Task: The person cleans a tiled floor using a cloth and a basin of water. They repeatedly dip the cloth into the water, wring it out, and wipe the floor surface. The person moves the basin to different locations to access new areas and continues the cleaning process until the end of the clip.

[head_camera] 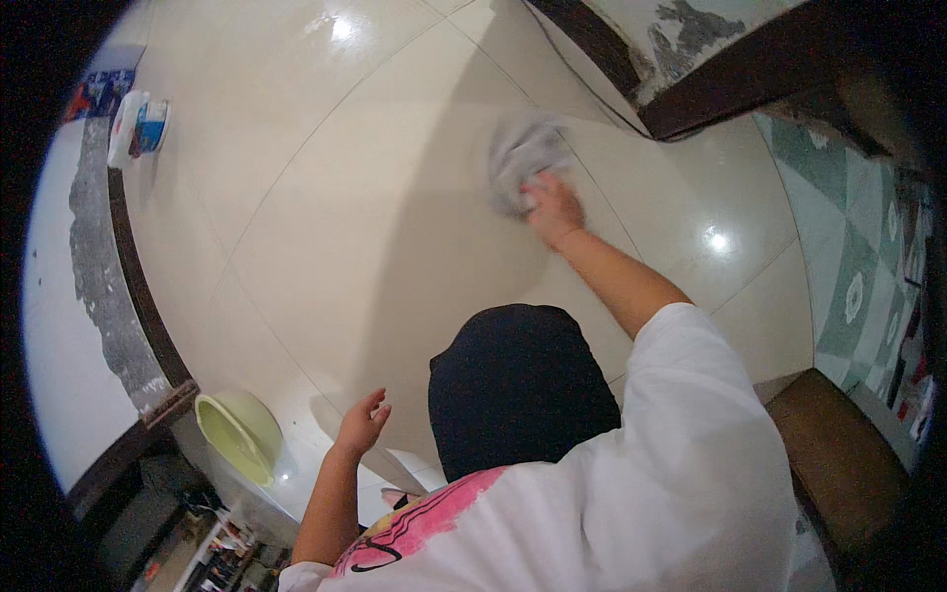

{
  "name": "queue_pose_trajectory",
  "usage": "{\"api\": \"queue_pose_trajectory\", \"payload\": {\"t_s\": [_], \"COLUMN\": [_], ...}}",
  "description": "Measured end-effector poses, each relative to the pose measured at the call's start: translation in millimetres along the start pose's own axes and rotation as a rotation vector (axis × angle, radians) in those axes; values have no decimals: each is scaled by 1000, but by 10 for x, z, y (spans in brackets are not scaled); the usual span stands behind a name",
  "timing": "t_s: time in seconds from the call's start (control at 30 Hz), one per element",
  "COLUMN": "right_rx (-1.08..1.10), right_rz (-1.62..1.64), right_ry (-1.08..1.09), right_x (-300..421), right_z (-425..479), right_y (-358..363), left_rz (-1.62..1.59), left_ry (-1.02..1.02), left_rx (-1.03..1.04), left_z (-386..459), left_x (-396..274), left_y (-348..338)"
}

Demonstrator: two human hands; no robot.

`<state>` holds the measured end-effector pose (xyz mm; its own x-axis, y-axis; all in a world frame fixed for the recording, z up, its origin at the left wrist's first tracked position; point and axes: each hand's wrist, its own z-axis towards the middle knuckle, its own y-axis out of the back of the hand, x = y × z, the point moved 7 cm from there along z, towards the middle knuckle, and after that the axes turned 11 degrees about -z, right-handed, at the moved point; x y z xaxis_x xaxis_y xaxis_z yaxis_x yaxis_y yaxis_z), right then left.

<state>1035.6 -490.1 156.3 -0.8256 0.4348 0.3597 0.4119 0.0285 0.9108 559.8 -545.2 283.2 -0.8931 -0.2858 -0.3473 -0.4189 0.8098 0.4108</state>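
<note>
My right hand (556, 211) is stretched forward and grips a grey cloth (529, 152), which is blurred and appears pressed to the tiled floor (333, 185). The arm reaches out past my knee in dark trousers (521, 385). Lower left, my left hand (365, 420) hangs beside my leg with its fingers apart and nothing in it. A pale green plastic basin (240, 433) is the thing nearest to that hand, standing to its left. I cannot see inside the basin fully.
A white container with a blue label (140, 129) stands by the left wall. Dark wooden frames (725, 74) border the floor at upper right, with a thin cable (584, 81) along them. Green patterned tiles (851, 244) lie at right, near a brown box-like object (836, 444).
</note>
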Motion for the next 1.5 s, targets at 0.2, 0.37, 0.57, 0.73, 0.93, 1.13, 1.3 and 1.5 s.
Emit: {"api": "queue_pose_trajectory", "payload": {"t_s": [0.2, 0.37, 0.57, 0.73, 0.93, 1.13, 1.3, 1.5], "right_rx": [575, -288, -57, 122, 246, 434, 673, 892], "right_rz": [1013, -93, -637, -814, -517, -414, -541, -509], "right_ry": [-100, 411, 153, -138, -321, -60, 374, 722], "right_x": [917, 999, -463, -1239, -1317, -321, 1158, 3407], "right_z": [147, 770, 1349, 497, 276, 471, -31, -1541], "right_y": [200, 1080, 607, 817, 729, 152, -324, -1357], "left_rz": [-264, -233, -229, -555, -89, -14, -86, -228], "left_ry": [68, 248, 188, 83, 128, 180, 261, 319], "left_rx": [-56, -30, 43, -61, -37, -323, -482, -472], "left_z": [-445, -740, -535, -529, -694, -1372, -2040, -2336], "left_x": [587, 1321, 833, 552, 676, 2000, 3241, 4289], "left_y": [-74, -247, -335, -196, 77, 932, 1267, 831]}}
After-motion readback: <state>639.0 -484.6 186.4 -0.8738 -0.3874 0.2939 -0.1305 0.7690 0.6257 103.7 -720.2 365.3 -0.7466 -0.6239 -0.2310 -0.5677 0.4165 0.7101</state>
